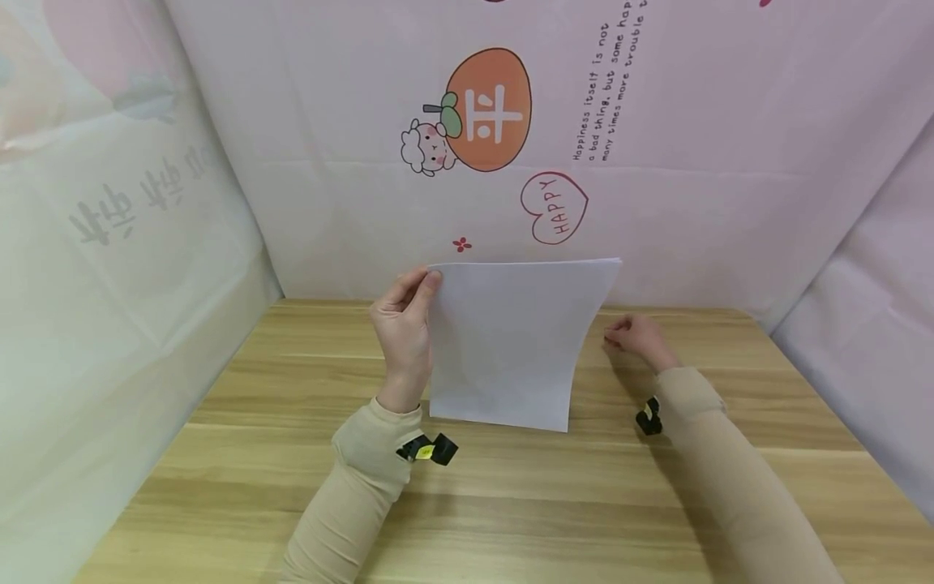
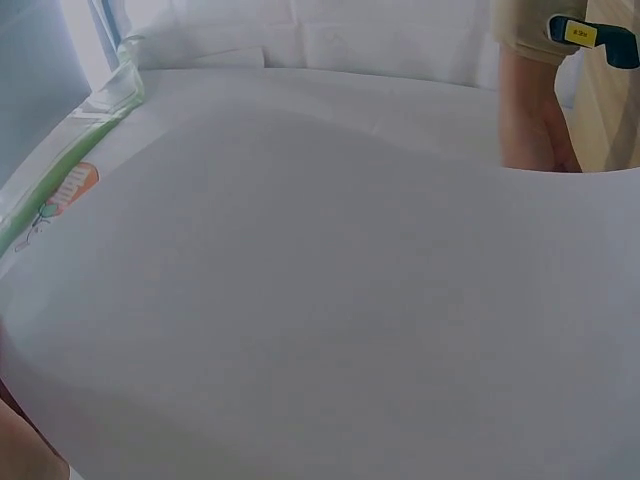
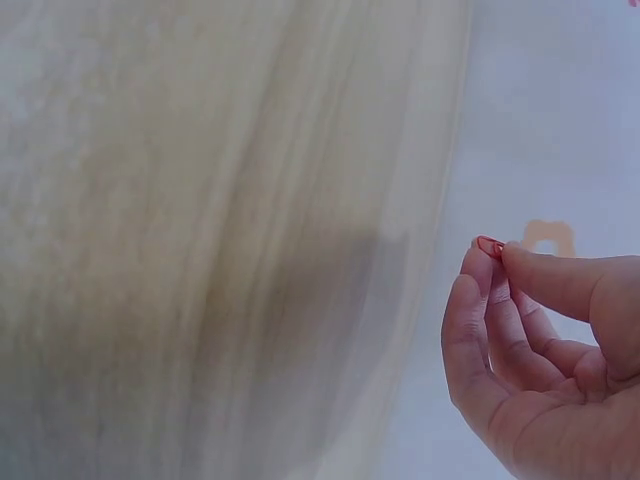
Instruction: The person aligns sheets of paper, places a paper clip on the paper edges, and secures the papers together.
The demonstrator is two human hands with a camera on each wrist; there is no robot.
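Note:
My left hand (image 1: pixel 404 328) pinches the upper left corner of white paper (image 1: pixel 511 341) between thumb and fingers, holding it upright above the table. The paper curves slightly toward its right side; whether it is one sheet or a thin stack I cannot tell. It fills most of the left wrist view, where only a bit of the left hand (image 2: pixel 28 445) shows at the lower left. To the right of the paper and apart from it, my right hand (image 1: pixel 636 337) pinches a small red paper clip (image 3: pixel 490 245) between thumb and fingertip. Its other fingers are loosely curled.
A wood-grain table (image 1: pixel 496 519) lies under both hands. Behind it hangs a pale printed cloth (image 1: pixel 350 203) with an orange fruit drawing and lettering. More white cloth (image 1: pixel 109 324) stands along the left and right sides. Each wrist wears a small black camera (image 1: pixel 441 448).

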